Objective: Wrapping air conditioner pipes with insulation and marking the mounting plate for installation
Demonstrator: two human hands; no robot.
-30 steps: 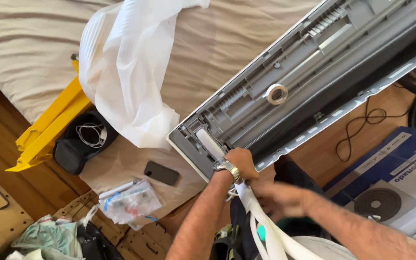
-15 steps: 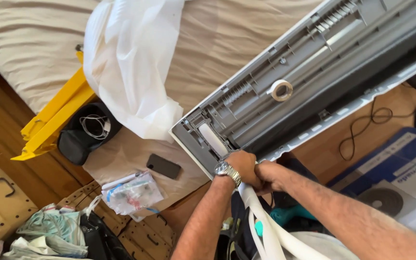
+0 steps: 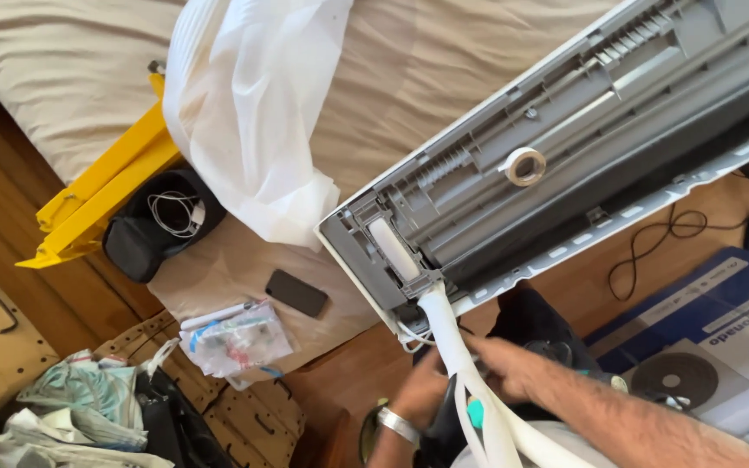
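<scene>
Head view: person is working at the near end of a grey air conditioner unit (image 3: 582, 165) lying across a bed (image 3: 444, 61). A white insulated pipe (image 3: 452, 347) is coming out of the unit's near-left corner and running toward the bottom edge. Left hand (image 3: 422, 390), watch on the wrist, is lying against the pipe's left side; grip hidden, cannot tell. Right hand (image 3: 504, 364) is touching the pipe from the right, fingers partly curled, grasp unclear. A tape roll (image 3: 524, 165) is sitting on the unit. A dark phone (image 3: 296, 293) and a plastic bag (image 3: 236, 338) are lying to the left.
</scene>
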